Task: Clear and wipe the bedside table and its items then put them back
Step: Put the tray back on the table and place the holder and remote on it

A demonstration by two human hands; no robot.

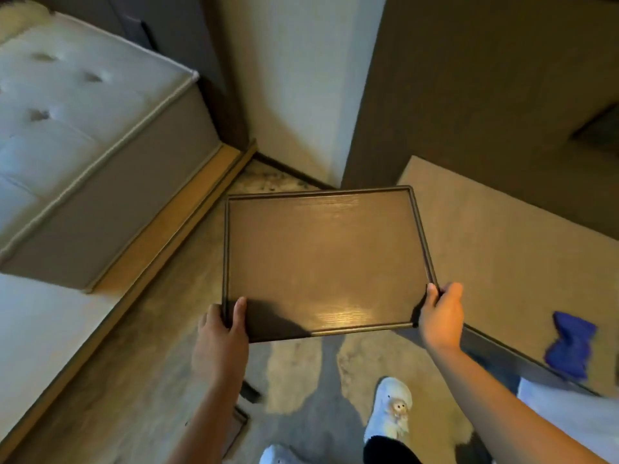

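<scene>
Standing on patterned carpet point(294, 373), one white shoe point(392, 406) at the bottom of view.

Left hand point(222, 333): clamped on the near-left corner of the tray point(325, 259), thumb on top over the rim, fingers underneath (hidden from here).

Right hand point(440, 316): clamped on the near-right corner, thumb on the rim, the rest wrapped round the edge.

Tray: dark wood, rectangular, raised rim, grain visible, glare patch near the front edge. Held roughly level in the air over the floor, between the bed point(83, 112) on my left and the bedside table point(502, 236) on my right. Its far-right corner overlaps the table edge in view; can't tell if they touch.

Blue cloth point(569, 346): crumpled on the table top near its front edge, right of my right hand, apart from the tray.

Bed: white tufted mattress on a grey base with wood trim along the floor.

Farthest: light wall corner point(301, 78), with a dark panel behind the table.
</scene>
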